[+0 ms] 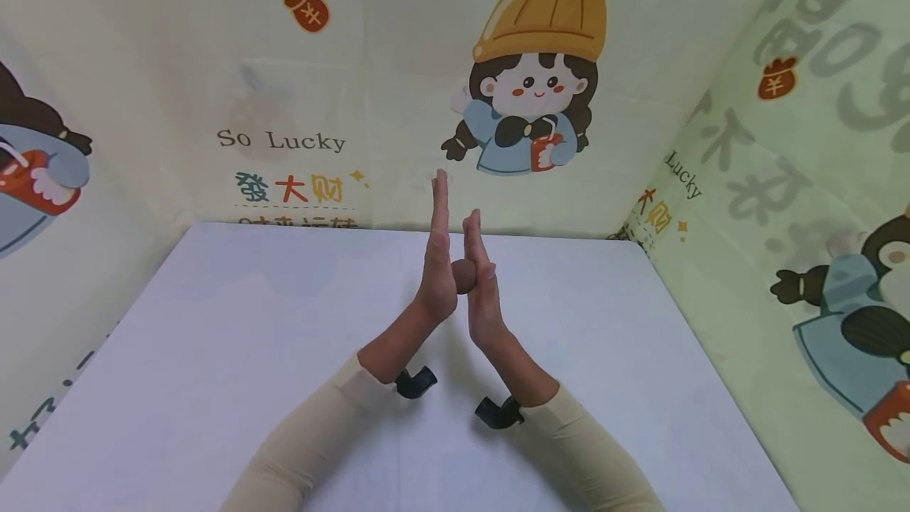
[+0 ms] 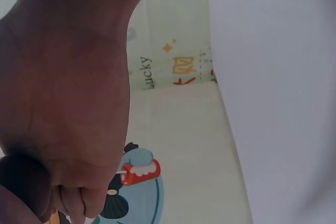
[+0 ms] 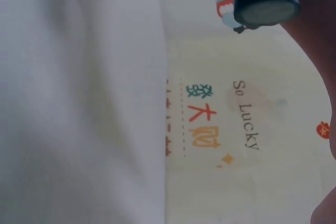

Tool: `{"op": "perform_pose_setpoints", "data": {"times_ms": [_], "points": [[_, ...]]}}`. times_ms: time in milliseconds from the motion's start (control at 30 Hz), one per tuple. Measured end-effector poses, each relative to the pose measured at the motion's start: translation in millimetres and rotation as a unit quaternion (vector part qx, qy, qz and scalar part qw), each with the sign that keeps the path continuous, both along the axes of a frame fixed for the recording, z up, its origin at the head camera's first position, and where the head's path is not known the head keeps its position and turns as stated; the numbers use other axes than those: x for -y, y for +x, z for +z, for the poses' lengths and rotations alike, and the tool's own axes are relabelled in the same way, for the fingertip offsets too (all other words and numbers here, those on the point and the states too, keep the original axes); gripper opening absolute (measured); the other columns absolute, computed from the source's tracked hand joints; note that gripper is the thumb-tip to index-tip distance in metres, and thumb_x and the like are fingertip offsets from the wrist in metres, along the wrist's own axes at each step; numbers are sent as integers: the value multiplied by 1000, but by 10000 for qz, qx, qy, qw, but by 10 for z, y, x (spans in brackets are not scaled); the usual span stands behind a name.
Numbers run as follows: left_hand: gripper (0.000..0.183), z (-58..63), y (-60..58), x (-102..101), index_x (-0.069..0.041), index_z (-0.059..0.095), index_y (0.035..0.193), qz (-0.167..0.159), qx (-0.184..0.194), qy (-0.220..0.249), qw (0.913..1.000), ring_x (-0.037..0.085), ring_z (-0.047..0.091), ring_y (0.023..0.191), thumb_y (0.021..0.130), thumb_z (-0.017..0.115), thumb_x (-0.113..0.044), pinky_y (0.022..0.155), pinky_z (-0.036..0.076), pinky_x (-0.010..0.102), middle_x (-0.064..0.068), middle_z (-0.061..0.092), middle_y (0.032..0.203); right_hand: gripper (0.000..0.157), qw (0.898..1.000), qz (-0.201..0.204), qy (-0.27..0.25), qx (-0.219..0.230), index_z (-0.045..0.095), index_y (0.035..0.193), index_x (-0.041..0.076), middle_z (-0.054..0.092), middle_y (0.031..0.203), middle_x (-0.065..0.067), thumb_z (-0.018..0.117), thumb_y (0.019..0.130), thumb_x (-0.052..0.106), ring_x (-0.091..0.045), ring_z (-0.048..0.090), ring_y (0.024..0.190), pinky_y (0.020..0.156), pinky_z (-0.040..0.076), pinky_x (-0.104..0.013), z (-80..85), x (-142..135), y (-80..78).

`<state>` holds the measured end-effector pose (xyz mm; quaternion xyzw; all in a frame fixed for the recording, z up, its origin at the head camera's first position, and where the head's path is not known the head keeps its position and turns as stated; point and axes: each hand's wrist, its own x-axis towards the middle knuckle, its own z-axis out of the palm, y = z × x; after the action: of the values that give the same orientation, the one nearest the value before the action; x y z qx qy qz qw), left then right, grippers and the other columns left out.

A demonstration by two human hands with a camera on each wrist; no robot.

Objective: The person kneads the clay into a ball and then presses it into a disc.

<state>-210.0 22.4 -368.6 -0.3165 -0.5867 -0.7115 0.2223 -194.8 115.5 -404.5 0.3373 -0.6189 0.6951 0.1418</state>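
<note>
A small brown ball (image 1: 464, 276) sits between the two palms, above the table. On its left, the left hand (image 1: 438, 267) stands upright with straight fingers, its palm against the ball. From the other side the right hand (image 1: 483, 291) touches the ball, its fingers also straight and pointing up. In the left wrist view the left hand (image 2: 68, 93) fills the left side, and the dark ball (image 2: 23, 184) shows at the lower left. Only slices of the right hand (image 3: 326, 208) appear at the right edge of the right wrist view; the ball is out of sight there.
Beneath the hands lies a white table (image 1: 284, 322). Printed cloth walls (image 1: 405, 62) with cartoon figures and lettering stand at the back and both sides. Each wrist carries a black camera mount (image 1: 415, 382), the right mount (image 1: 499, 413) being close to the left one.
</note>
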Motion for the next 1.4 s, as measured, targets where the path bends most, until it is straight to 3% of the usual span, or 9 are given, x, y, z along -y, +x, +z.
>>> {"op": "perform_pose_setpoints", "data": {"times_ms": [367,700,1200,1400], "points": [[90,-12,-212,114,-15,1,170,178,300,-17,9994,8,-10,159,103,20,-72,123,-9,57,-5,-5,176,97,9998,178,61,11,-3,166,0,-4,176,-4,18,105,73,-24,0,161,126,-3,-52,-58,55,93],[85,-184,-375,165,-11,1,170,219,303,-629,9973,12,-12,159,107,20,-65,123,-9,59,2,-6,177,95,9998,29,166,-141,-3,166,1,-10,175,-1,14,106,72,-20,-10,160,125,-7,-51,-20,73,121],[91,-338,-345,112,-6,4,169,312,70,-1385,9899,16,-10,160,106,16,-70,124,-6,58,8,-1,177,90,9983,-293,184,-465,-1,167,2,-4,176,-2,12,107,68,-21,-6,161,127,-3,-46,145,17,68],[86,-416,-295,66,-6,6,169,160,-25,-1493,9887,18,-9,160,108,17,-66,124,-2,59,6,1,177,88,9970,-481,203,-571,0,168,5,-3,176,2,13,107,67,-20,-4,161,127,-3,-45,218,-26,6]]}}
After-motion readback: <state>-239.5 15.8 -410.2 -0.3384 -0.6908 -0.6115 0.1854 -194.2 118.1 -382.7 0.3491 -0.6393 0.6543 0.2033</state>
